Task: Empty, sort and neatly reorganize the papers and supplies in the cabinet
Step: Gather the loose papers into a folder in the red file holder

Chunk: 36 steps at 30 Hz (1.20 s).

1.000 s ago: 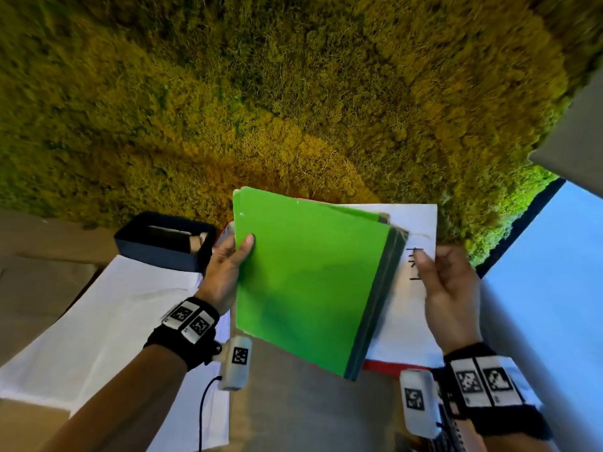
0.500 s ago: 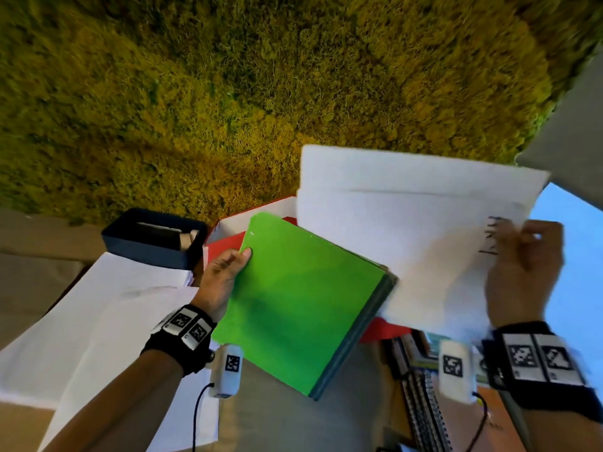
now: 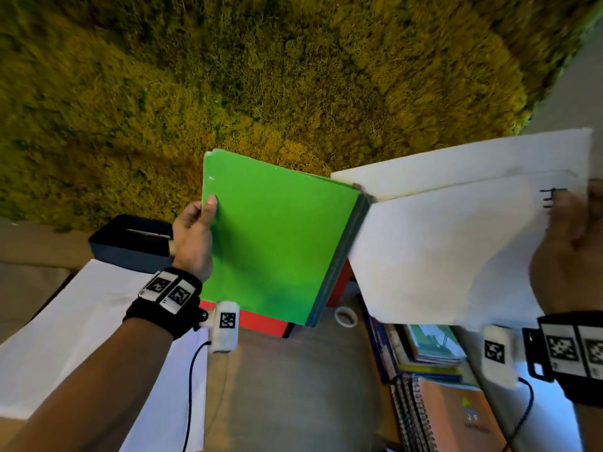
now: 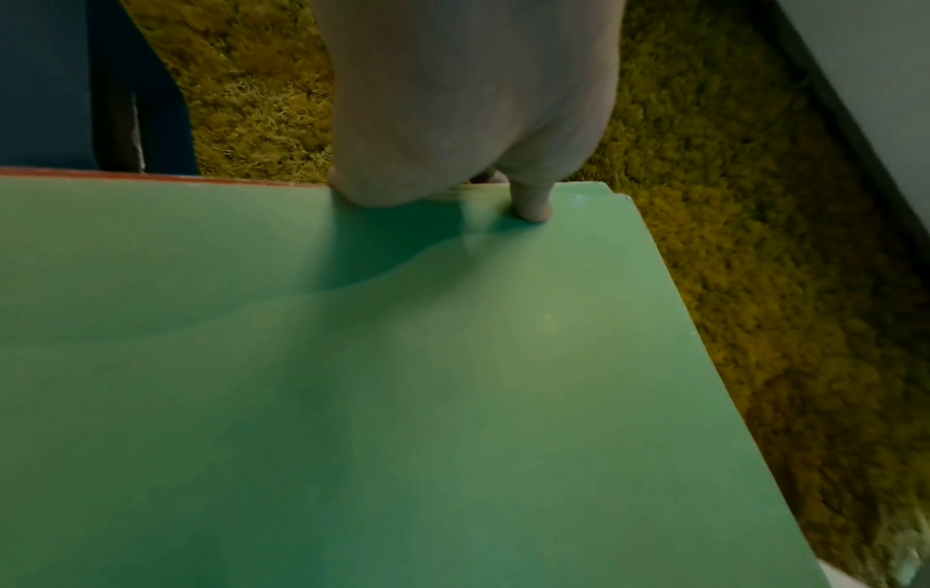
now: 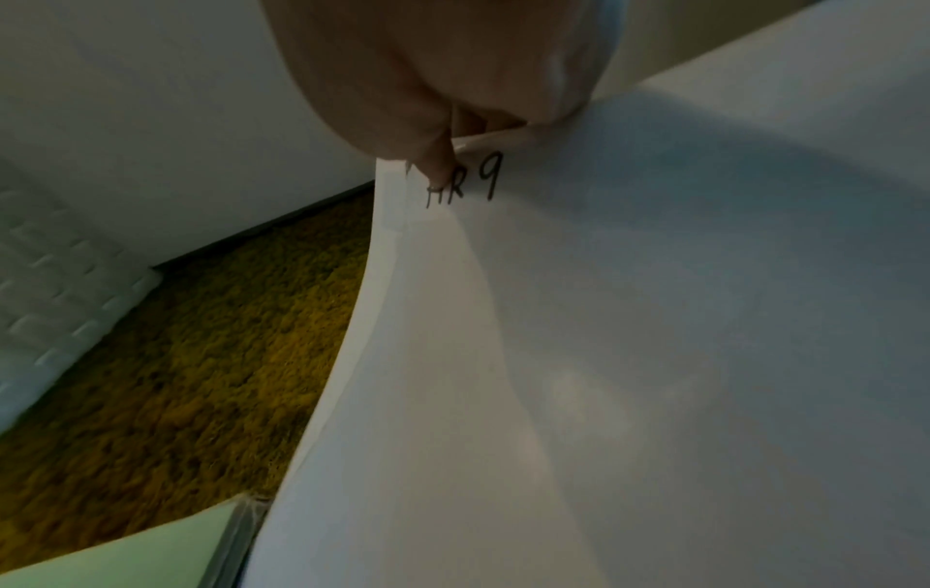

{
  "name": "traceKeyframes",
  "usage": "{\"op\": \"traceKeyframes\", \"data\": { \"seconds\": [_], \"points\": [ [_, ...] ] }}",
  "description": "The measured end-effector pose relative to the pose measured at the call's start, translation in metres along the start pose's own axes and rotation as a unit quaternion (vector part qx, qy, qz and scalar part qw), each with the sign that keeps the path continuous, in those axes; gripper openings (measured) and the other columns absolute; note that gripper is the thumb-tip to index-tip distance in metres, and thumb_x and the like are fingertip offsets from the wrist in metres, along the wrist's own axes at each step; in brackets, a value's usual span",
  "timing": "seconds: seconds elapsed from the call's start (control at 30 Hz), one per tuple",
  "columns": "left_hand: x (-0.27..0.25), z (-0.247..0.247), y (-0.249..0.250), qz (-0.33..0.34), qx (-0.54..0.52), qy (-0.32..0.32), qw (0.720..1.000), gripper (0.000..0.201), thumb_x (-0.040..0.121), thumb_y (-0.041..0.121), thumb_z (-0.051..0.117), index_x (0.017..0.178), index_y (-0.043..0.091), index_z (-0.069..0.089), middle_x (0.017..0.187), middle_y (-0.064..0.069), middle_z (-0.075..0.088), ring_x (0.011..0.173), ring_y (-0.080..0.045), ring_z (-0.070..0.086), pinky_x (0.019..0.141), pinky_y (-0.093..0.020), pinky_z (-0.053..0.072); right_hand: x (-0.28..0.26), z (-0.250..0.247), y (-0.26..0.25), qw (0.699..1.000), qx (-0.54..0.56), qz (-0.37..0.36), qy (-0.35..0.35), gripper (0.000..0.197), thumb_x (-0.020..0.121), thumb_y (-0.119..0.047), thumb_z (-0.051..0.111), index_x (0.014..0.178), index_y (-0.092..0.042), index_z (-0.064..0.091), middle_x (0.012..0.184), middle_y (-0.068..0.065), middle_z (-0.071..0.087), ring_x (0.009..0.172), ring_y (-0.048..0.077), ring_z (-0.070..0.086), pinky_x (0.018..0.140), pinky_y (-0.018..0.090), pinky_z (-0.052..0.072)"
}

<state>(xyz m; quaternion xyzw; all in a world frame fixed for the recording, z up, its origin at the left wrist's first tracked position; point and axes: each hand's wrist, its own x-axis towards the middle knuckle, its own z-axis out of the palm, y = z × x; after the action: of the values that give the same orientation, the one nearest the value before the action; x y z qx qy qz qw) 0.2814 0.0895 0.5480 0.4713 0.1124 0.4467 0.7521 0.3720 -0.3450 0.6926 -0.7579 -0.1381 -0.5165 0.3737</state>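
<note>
Right hand (image 3: pixel 567 256) blurred, edge-cropped — fingers behind white folder (image 3: pixel 456 256) (marker label partly covered)

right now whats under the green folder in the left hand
Under the green folder held by the left hand, a red folder lies on the table, only its lower edge and right side showing. The rest, and anything else beneath, is covered.

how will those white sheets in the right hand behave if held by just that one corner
Probably floppy: the white sheets already curve and sag away from where the right hand pinches them. Likely light, since thumb and fingers alone carry them. Several layers show at the edge, so they may fan apart or slip.
</note>
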Motion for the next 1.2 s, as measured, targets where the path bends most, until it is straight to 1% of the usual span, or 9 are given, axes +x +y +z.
{"op": "traceKeyframes", "data": {
  "seconds": [0.2, 0.3, 0.4, 0.63, 0.77, 0.9, 1.03, 1.1, 1.2],
  "points": [
    [0.022, -0.011, 0.010, -0.020, -0.047, 0.120, 0.992, 0.024, 0.091, 0.026, 0.068, 0.070, 0.020, 0.060, 0.065, 0.008, 0.059, 0.063, -0.011, 0.050, 0.064, -0.028, 0.042, 0.004, -0.004, 0.010, 0.989, -0.096, -0.064, -0.095, 0.044, 0.100, -0.052, 0.029, 0.115, -0.016, 0.049, 0.094, 0.013, 0.060, 0.086, 0.038, 0.056, 0.077, 0.047, 0.045],
    [0.030, -0.021, 0.013, -0.061, -0.038, 0.146, 0.987, 0.017, 0.085, 0.037, 0.073, 0.087, 0.021, 0.067, 0.079, 0.003, 0.062, 0.073, -0.016, 0.055, 0.070, -0.031, 0.046, -0.003, -0.008, -0.009, 0.967, -0.021, -0.137, -0.214, 0.033, 0.097, -0.036, 0.042, 0.106, -0.008, 0.057, 0.088, 0.014, 0.064, 0.082, 0.032, 0.058, 0.072, 0.033, 0.042],
    [0.028, -0.006, 0.017, -0.073, -0.050, 0.115, 0.989, 0.008, 0.091, 0.024, 0.068, 0.097, 0.023, 0.063, 0.090, 0.003, 0.066, 0.078, -0.008, 0.062, 0.073, -0.024, 0.050, -0.016, 0.004, -0.021, 0.928, 0.061, -0.197, -0.310, 0.034, 0.093, -0.037, 0.047, 0.098, -0.007, 0.063, 0.095, 0.005, 0.062, 0.091, 0.015, 0.056, 0.081, 0.011, 0.039],
    [-0.015, 0.069, -0.003, -0.096, -0.061, -0.033, 0.993, 0.009, 0.093, 0.002, 0.059, 0.096, 0.011, 0.059, 0.080, 0.003, 0.067, 0.074, -0.007, 0.061, 0.074, -0.020, 0.050, -0.037, 0.031, -0.069, 0.842, 0.092, -0.381, -0.369, 0.015, 0.089, -0.029, 0.061, 0.085, -0.016, 0.069, 0.158, 0.007, 0.025, 0.145, 0.028, 0.022, 0.110, 0.050, 0.026],
    [-0.052, 0.101, -0.029, -0.108, 0.005, -0.091, 0.990, 0.007, 0.095, 0.007, 0.058, 0.102, 0.007, 0.056, 0.089, -0.007, 0.064, 0.083, -0.018, 0.056, 0.085, -0.036, 0.044, -0.046, 0.037, -0.087, 0.803, 0.097, -0.446, -0.384, 0.009, 0.089, -0.032, 0.055, 0.086, -0.029, 0.063, 0.158, 0.006, 0.022, 0.147, 0.031, 0.014, 0.108, 0.069, 0.018],
    [-0.078, 0.112, -0.046, -0.124, 0.051, -0.152, 0.979, 0.033, 0.093, 0.017, 0.060, 0.114, -0.007, 0.052, 0.111, -0.030, 0.064, 0.101, -0.041, 0.063, 0.093, -0.057, 0.049, -0.058, 0.040, -0.091, 0.723, 0.098, -0.514, -0.452, 0.017, 0.084, -0.027, 0.055, 0.069, -0.029, 0.063, 0.157, -0.006, 0.024, 0.149, 0.021, 0.012, 0.114, 0.066, 0.004],
    [-0.085, 0.109, -0.044, -0.122, 0.077, -0.169, 0.975, 0.006, 0.097, 0.009, 0.056, 0.102, 0.007, 0.054, 0.094, -0.015, 0.062, 0.087, -0.023, 0.058, 0.080, -0.038, 0.047, -0.062, 0.047, -0.088, 0.717, 0.150, -0.524, -0.434, 0.017, 0.089, -0.021, 0.057, 0.077, -0.018, 0.068, 0.127, 0.000, 0.061, 0.132, 0.018, 0.047, 0.112, 0.059, 0.025],
    [-0.088, 0.103, -0.037, -0.130, 0.095, -0.206, 0.965, 0.018, 0.092, 0.012, 0.064, 0.106, 0.012, 0.053, 0.098, -0.007, 0.060, 0.088, -0.015, 0.056, 0.081, -0.031, 0.047, -0.064, 0.052, -0.090, 0.722, 0.166, -0.522, -0.422, 0.023, 0.093, -0.024, 0.050, 0.083, -0.014, 0.069, 0.111, 0.002, 0.067, 0.116, 0.018, 0.060, 0.108, 0.051, 0.036],
    [-0.089, 0.083, -0.018, -0.177, 0.158, -0.302, 0.923, 0.053, 0.074, 0.021, 0.070, 0.121, 0.004, 0.052, 0.115, -0.011, 0.059, 0.101, -0.022, 0.057, 0.090, -0.042, 0.045, -0.073, 0.063, -0.098, 0.720, 0.182, -0.499, -0.447, 0.020, 0.093, -0.023, 0.055, 0.089, -0.010, 0.068, 0.105, 0.002, 0.065, 0.102, 0.020, 0.064, 0.105, 0.044, 0.041]
  ]
}}
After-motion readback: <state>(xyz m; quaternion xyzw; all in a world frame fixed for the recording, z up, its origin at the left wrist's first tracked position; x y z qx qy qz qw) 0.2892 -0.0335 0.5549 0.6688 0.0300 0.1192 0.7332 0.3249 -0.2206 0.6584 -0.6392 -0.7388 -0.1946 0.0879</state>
